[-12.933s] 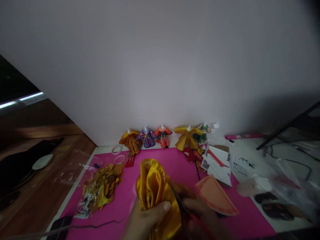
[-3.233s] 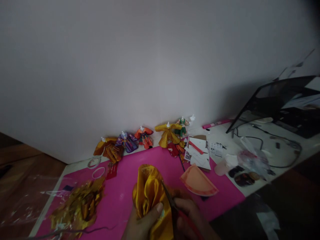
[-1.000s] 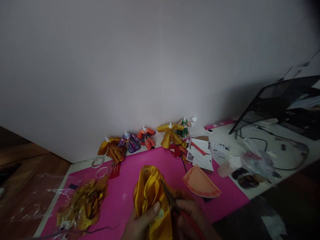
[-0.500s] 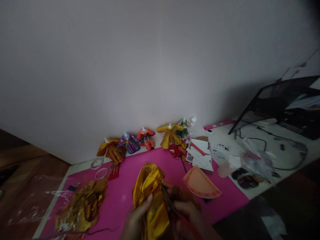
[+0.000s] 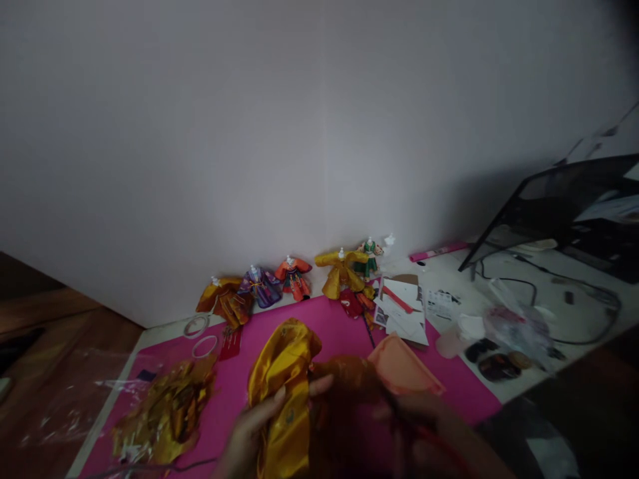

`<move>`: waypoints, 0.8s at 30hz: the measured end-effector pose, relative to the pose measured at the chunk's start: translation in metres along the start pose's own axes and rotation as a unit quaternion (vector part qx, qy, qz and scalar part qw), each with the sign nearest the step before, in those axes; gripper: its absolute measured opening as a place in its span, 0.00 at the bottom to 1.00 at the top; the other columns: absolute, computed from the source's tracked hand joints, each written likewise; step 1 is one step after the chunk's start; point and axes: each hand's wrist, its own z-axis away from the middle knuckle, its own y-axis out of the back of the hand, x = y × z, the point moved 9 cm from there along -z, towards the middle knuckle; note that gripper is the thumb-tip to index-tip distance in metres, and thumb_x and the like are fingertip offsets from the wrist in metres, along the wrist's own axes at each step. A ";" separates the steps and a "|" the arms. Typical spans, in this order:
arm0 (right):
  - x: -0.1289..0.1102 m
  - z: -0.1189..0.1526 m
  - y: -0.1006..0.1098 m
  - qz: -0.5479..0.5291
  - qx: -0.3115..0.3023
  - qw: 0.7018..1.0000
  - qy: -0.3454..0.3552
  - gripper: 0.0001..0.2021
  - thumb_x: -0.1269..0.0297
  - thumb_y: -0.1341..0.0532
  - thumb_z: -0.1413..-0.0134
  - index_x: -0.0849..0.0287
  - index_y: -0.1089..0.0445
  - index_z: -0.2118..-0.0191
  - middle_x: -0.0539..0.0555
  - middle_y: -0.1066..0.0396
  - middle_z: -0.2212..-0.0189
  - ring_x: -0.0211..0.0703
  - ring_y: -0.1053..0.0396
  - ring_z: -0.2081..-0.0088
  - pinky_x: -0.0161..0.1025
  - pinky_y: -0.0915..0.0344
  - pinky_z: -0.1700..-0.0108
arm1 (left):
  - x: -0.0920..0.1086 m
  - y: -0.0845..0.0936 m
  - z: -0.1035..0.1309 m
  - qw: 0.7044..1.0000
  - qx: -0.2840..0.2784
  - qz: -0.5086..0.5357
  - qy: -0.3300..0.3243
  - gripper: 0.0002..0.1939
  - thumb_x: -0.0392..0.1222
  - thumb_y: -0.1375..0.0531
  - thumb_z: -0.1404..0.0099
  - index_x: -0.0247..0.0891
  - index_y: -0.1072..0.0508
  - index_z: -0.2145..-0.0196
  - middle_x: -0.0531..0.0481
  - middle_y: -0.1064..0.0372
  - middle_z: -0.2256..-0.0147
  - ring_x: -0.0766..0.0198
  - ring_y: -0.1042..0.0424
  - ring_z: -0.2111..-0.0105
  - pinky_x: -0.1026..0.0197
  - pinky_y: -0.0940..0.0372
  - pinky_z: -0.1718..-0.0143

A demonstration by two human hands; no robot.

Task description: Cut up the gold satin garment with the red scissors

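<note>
My left hand [image 5: 257, 419] is closed on a shiny gold cloth [image 5: 280, 362], thumb on top and a fingertip showing at its right edge. The cloth hangs in folds over the pink mat. A darker brown-orange stretch of fabric [image 5: 347, 372] reaches right from it; whether it is one piece I cannot tell. My right hand [image 5: 424, 419], dim and smeared by motion, grips red-handled scissors [image 5: 392, 399], their dark blades pointing up and left, apart from the gold cloth. An orange-pink fan-shaped piece [image 5: 407, 369] lies just beyond that hand.
Small dressed dress-form figures [image 5: 294, 276] line the wall. A heap of gold scraps [image 5: 170, 412] lies left on the pink mat [image 5: 232, 392], near tape rolls [image 5: 204, 346]. Papers [image 5: 402, 309], a cup [image 5: 452, 339], a plastic bag [image 5: 516, 322] and a monitor [image 5: 529, 199] stand right.
My right hand and the scissors have moved right, away from the gold cloth. My left hand has shifted slightly left with the cloth, and brown-orange fabric now shows between the hands.
</note>
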 end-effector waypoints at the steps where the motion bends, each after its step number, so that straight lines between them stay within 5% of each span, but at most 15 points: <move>1: -0.003 -0.003 0.009 -0.036 0.031 0.998 0.044 0.21 0.48 0.38 0.42 0.49 0.29 0.46 0.53 0.24 0.68 0.45 0.29 0.69 0.38 0.34 0.66 | 0.001 -0.001 0.001 1.000 -0.013 -0.015 0.006 0.22 0.52 0.32 0.45 0.31 0.16 0.60 0.40 0.17 0.60 0.49 0.20 0.59 0.64 0.30 0.65; 4: -0.006 -0.025 0.022 -0.109 0.062 0.983 0.131 0.20 0.51 0.36 0.42 0.50 0.30 0.46 0.56 0.23 0.62 0.47 0.27 0.63 0.40 0.32 0.61 | 0.001 -0.005 0.004 0.995 -0.065 -0.072 0.027 0.27 0.56 0.34 0.45 0.29 0.17 0.58 0.39 0.18 0.57 0.46 0.21 0.57 0.62 0.31 0.58; 6: -0.001 -0.050 0.015 -0.085 0.034 0.989 0.119 0.21 0.56 0.34 0.42 0.46 0.32 0.44 0.57 0.25 0.51 0.51 0.29 0.49 0.46 0.35 0.47 | -0.001 -0.006 0.006 0.989 -0.097 -0.106 0.045 0.28 0.57 0.35 0.45 0.30 0.17 0.57 0.38 0.20 0.54 0.41 0.25 0.50 0.56 0.35 0.48; 12: -0.015 -0.106 -0.006 -0.007 -0.003 0.984 0.176 0.26 0.53 0.37 0.40 0.52 0.40 0.39 0.62 0.33 0.43 0.52 0.38 0.40 0.53 0.48 0.37 | 0.008 -0.014 0.017 0.971 -0.138 -0.191 0.035 0.19 0.49 0.37 0.41 0.34 0.16 0.59 0.37 0.21 0.53 0.37 0.30 0.45 0.45 0.45 0.39; 18: -0.006 -0.132 -0.051 -0.023 -0.175 0.979 0.103 0.26 0.53 0.30 0.53 0.57 0.28 0.49 0.57 0.26 0.57 0.50 0.28 0.54 0.47 0.34 0.49 | 0.027 -0.017 0.027 0.967 -0.109 -0.229 0.022 0.11 0.46 0.34 0.45 0.38 0.14 0.68 0.37 0.17 0.61 0.36 0.25 0.51 0.40 0.40 0.43; 24: -0.001 -0.145 -0.051 -0.019 -0.167 0.984 0.063 0.21 0.67 0.31 0.59 0.59 0.26 0.54 0.47 0.33 0.69 0.35 0.37 0.71 0.32 0.39 0.69 | 0.035 0.002 0.027 0.967 -0.090 -0.237 0.014 0.10 0.48 0.32 0.49 0.40 0.15 0.72 0.39 0.16 0.68 0.36 0.21 0.59 0.41 0.35 0.47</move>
